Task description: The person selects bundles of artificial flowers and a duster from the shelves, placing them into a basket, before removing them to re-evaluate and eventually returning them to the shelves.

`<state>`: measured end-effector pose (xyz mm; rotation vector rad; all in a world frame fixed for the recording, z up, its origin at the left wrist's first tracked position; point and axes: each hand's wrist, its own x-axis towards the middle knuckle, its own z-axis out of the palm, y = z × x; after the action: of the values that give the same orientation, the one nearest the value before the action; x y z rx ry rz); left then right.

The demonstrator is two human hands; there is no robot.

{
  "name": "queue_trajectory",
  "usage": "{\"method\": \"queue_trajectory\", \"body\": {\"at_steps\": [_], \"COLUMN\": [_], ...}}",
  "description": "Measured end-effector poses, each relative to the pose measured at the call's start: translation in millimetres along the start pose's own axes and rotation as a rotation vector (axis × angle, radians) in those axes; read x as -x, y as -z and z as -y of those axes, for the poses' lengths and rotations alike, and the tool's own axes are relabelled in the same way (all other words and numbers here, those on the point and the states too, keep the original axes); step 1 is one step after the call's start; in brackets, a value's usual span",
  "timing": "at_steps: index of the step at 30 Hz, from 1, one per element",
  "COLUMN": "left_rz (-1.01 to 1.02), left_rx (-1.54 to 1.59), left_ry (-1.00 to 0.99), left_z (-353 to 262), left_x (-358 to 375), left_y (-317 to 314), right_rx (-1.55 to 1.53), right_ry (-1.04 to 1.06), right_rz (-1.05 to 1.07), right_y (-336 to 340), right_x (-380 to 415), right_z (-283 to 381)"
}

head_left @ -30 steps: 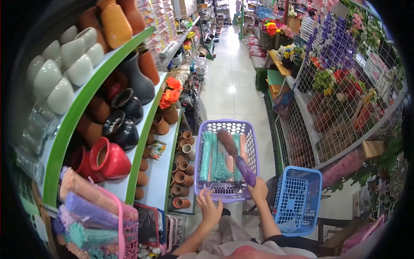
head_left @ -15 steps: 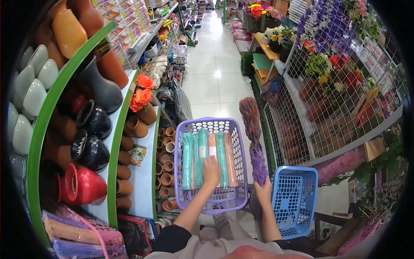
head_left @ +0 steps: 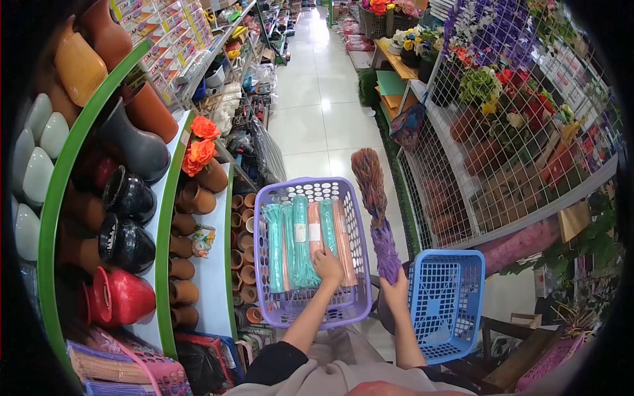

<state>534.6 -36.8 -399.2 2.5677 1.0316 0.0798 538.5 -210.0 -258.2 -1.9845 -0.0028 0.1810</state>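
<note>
My left hand (head_left: 328, 266) is over the purple plastic basket (head_left: 263, 315), its fingers loosely bent and partly stretched out on the wrapped bundles. It is nearest the labelled orange bundle (head_left: 315, 228) and a teal bundle (head_left: 328, 224) to its right. Other long, plastic-wrapped bundles lie side by side, including a labelled teal bundle (head_left: 300, 224) and an orange bundle (head_left: 342, 264) at the right end. My right hand (head_left: 395, 285) grips the base of a feathery dried bunch (head_left: 375, 204), purple below and orange-brown above, which stands upright beside the basket.
A blue plastic basket (head_left: 477, 297) stands at the right, below a wire mesh rack (head_left: 502, 145) with artificial flowers. On the left, green-edged shelves (head_left: 173, 257) hold clay pots and vases, including a red vase (head_left: 129, 296). A tiled aisle (head_left: 317, 86) runs ahead.
The view has shifted slightly, so most things appear further left. My left hand has slid right across the bundles, its fingers loosening. My right hand keeps its hold on the dried bunch.
</note>
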Motion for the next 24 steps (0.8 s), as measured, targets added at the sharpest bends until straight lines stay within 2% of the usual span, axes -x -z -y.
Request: {"method": "queue_trajectory", "body": {"at_steps": [3, 5, 7, 8, 11, 12, 14, 16, 19, 20, 21, 23, 24], "left_rz": [-0.057, -0.103, 0.163, 0.159, 0.163, 0.159, 0.225, 0.284, 0.712, 0.701, 0.728, 0.821, 0.805], "left_rx": [0.146, 0.240, 0.469, 0.467, 0.876, 0.874, 1.109, 1.124, 1.446, 1.455, 1.626, 1.873, 1.880], "left_ry": [0.006, -0.002, 0.124, 0.123, -0.050, -0.054, -0.073, -0.034, 0.336, 0.323, 0.238, 0.050, 0.036], "left_z": [-6.2, -5.9, -5.1, 4.4, 46.1, 49.0, 49.2, 57.7, 55.5, 62.5, 72.8, 94.0, 100.7], "left_x": [3.4, 2.8, -2.5, -3.5, -4.5, 2.7, 26.7, 45.7, 83.0, 92.7, 107.9, 135.3, 150.9], "left_y": [12.6, 24.8, 56.9, 60.1, 49.8, 58.6, 92.1, 112.5, 178.1, 179.7, 177.7, 173.6, 178.1], "right_rx": [-0.008, 0.005, 0.009, 0.016, 0.035, 0.030, -0.014, -0.084, -0.244, -0.334, -0.334, -0.337, -0.334], "right_ry": [0.025, 0.138, 0.107, 0.079, 0.093, 0.097, 0.129, 0.131, 0.086, 0.032, 0.050, -0.124, -0.108], "right_rz": [-0.012, -0.052, -0.028, -0.010, -0.005, -0.006, 0.030, 0.071, 0.177, 0.244, 0.248, 0.507, 0.515], "right_y": [3.4, 3.3, 7.3, 8.4, 13.4, 14.9, 17.5, 20.7, 26.4, 30.4, 35.9, 50.8, 58.3], "right_x": [0.5, -0.4, 2.0, 3.3, 13.6, 17.3, 27.0, 39.8, 60.6, 68.4, 76.5, 96.0, 108.4], "right_z": [-10.0, -22.4, -24.3, -24.0, -17.4, -16.0, -14.0, -8.7, -8.9, -10.8, -12.3, -12.5, -7.0]}}
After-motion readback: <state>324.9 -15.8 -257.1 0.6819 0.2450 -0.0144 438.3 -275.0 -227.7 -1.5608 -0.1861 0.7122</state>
